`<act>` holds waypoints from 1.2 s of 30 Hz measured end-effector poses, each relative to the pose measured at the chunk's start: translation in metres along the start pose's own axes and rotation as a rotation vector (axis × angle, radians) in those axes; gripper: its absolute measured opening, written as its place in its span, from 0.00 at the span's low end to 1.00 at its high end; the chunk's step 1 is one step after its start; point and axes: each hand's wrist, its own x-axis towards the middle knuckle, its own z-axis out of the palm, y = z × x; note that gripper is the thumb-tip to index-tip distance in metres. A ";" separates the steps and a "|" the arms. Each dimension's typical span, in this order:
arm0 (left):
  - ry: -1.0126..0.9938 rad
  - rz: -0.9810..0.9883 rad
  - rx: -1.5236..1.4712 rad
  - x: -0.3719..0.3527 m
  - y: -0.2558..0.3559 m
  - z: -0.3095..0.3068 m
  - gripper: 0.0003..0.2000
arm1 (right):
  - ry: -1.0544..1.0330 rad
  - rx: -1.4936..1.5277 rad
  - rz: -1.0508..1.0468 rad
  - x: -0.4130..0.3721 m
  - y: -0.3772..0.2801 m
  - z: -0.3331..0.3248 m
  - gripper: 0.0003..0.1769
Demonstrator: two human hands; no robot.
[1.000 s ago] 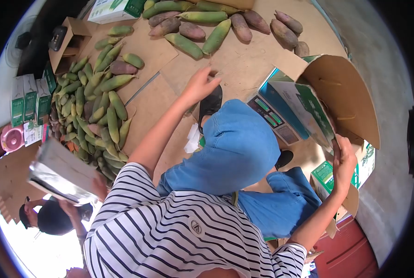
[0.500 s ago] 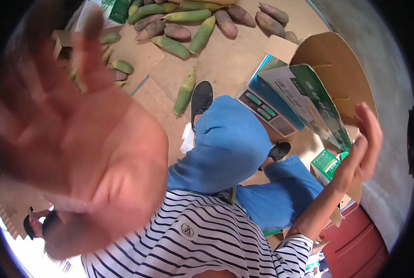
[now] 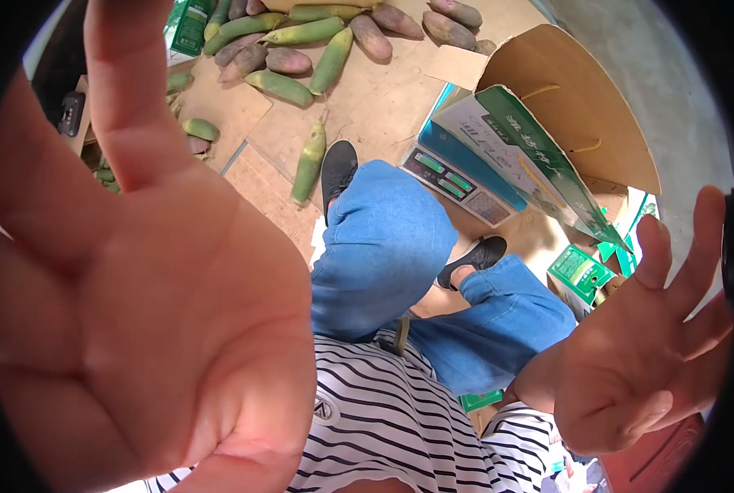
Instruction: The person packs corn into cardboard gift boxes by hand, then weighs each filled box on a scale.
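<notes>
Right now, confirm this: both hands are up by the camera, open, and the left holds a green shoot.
Not quite: the head view shows the left hand open but empty. The right hand is up and open too; the green shoots lie on the cardboard.

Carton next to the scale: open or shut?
Open. The carton has its brown flap swung wide beside the scale; contents hidden.

- Scale (image 3: pixel 457 177): smooth plastic, glossy panel.
- Box (image 3: pixel 581 123) above the scale: matt brown cardboard inside, glossy green print outside.
- Jeans (image 3: pixel 379 246) beside the scale: blue denim cloth.
- Shirt (image 3: pixel 383 419): striped knit cloth.
- Left hand (image 3: pixel 137 312), right hand (image 3: pixel 638 370): bare matt skin.
</notes>
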 end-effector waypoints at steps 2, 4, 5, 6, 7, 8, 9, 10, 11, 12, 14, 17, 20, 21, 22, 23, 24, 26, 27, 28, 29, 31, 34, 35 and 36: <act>0.005 -0.007 -0.002 -0.004 0.007 -0.002 0.33 | 0.000 -0.058 0.005 0.001 -0.001 0.007 0.36; -0.003 -0.018 -0.005 -0.005 0.013 -0.003 0.32 | -0.004 -0.087 0.006 0.001 -0.001 0.009 0.36; -0.009 -0.024 -0.004 -0.005 0.014 -0.003 0.32 | -0.005 -0.080 0.006 0.000 0.001 0.007 0.36; -0.012 -0.031 -0.004 -0.005 0.016 -0.003 0.32 | -0.011 -0.106 0.011 -0.001 0.002 0.008 0.36; -0.015 -0.036 -0.005 -0.005 0.018 -0.003 0.32 | -0.017 -0.132 0.016 -0.001 0.002 0.008 0.36; -0.020 -0.041 -0.001 -0.006 0.019 -0.004 0.32 | -0.028 -0.190 0.025 -0.002 0.002 0.012 0.36; -0.019 -0.044 0.001 -0.006 0.020 -0.004 0.32 | -0.041 -0.226 0.028 -0.002 0.002 0.013 0.36; -0.021 -0.046 0.003 -0.006 0.020 -0.005 0.32 | -0.055 -0.262 0.030 -0.002 0.003 0.014 0.36; -0.019 -0.046 0.003 -0.006 0.019 -0.005 0.32 | -0.072 -0.276 0.025 -0.002 0.004 0.014 0.36; -0.020 -0.046 0.000 -0.007 0.018 -0.004 0.32 | -0.071 -0.251 0.019 -0.001 0.005 0.015 0.35; -0.018 -0.047 0.000 -0.006 0.013 -0.003 0.32 | -0.054 -0.160 0.012 0.004 0.008 0.019 0.35; -0.009 -0.045 0.005 -0.008 0.006 -0.001 0.32 | 0.017 -0.059 0.024 0.009 0.004 0.018 0.35; 0.008 -0.029 0.005 -0.006 0.000 0.001 0.31 | 0.059 0.059 0.019 0.009 0.004 0.018 0.34; 0.011 -0.026 0.000 -0.007 -0.002 0.002 0.31 | 0.068 0.076 0.019 0.009 0.004 0.018 0.34; 0.014 -0.020 0.000 -0.006 -0.003 0.003 0.31 | 0.077 0.092 0.018 0.009 0.005 0.019 0.34; 0.018 -0.017 -0.003 -0.006 -0.004 0.004 0.31 | 0.087 0.074 0.022 0.010 0.005 0.021 0.34; 0.019 -0.015 -0.002 -0.006 -0.005 0.004 0.31 | 0.091 0.059 0.028 0.011 0.005 0.021 0.34; 0.027 -0.011 -0.003 -0.006 -0.007 0.005 0.31 | 0.092 0.030 0.042 0.013 0.004 0.022 0.34; 0.033 -0.010 -0.001 -0.006 -0.009 0.006 0.31 | 0.096 0.057 0.044 0.013 0.004 0.021 0.34; 0.031 -0.009 0.004 -0.006 -0.010 0.007 0.31 | 0.100 0.084 0.045 0.014 0.003 0.021 0.33; 0.029 -0.012 0.012 -0.006 -0.010 0.007 0.31 | 0.109 0.091 0.038 0.014 0.006 0.021 0.33; 0.026 -0.012 0.021 -0.005 -0.012 0.010 0.31 | 0.121 0.097 0.039 0.016 0.007 0.024 0.33; 0.019 -0.017 0.029 -0.004 -0.010 0.010 0.30 | 0.135 0.106 0.039 0.017 0.008 0.024 0.32; 0.020 -0.018 0.031 -0.006 -0.008 0.010 0.30 | 0.139 0.107 0.038 0.018 0.007 0.023 0.32; 0.020 -0.017 0.035 -0.006 -0.004 0.008 0.30 | 0.145 0.109 0.037 0.018 0.007 0.023 0.32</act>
